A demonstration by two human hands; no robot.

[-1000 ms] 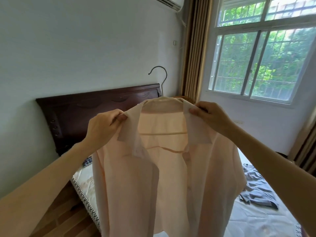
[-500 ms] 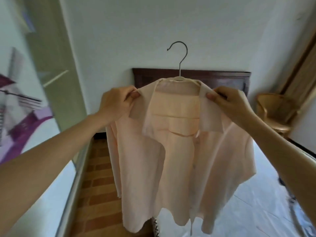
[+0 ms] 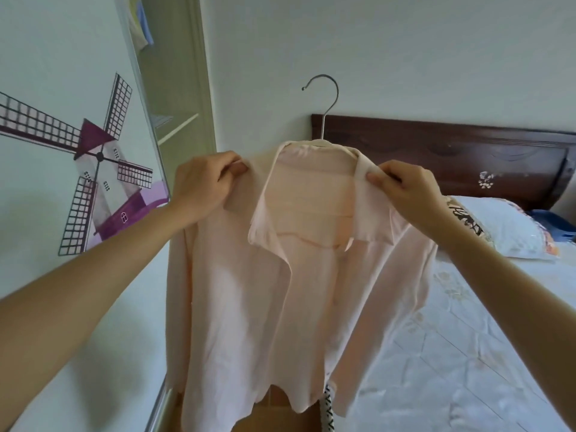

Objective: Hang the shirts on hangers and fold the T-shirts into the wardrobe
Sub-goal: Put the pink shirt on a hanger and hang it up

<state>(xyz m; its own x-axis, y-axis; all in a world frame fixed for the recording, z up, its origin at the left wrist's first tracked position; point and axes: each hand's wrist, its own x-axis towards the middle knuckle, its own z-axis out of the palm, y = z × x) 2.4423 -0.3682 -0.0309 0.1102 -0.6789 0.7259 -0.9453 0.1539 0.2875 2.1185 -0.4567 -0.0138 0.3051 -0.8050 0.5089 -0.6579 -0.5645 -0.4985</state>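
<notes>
A pale pink collared shirt (image 3: 290, 294) hangs open-fronted in the air in front of me on a hanger whose metal hook (image 3: 327, 101) sticks up above the collar. My left hand (image 3: 202, 185) pinches the shirt's left shoulder. My right hand (image 3: 405, 188) pinches the right side of the collar. The hanger's body is hidden inside the shirt. At the upper left the wardrobe (image 3: 174, 88) stands open beside its sliding door, with a shelf and a few hanging clothes inside.
The wardrobe's sliding door (image 3: 71, 151), with a purple windmill picture, fills the left side. A bed (image 3: 467, 353) with a white quilt, a pillow (image 3: 505, 232) and a dark wooden headboard (image 3: 452, 151) lies to the right. Wooden floor shows below the shirt.
My view has swung left from the window and bed towards the wardrobe. Both hands keep the same hold on the shirt, which has travelled with them.
</notes>
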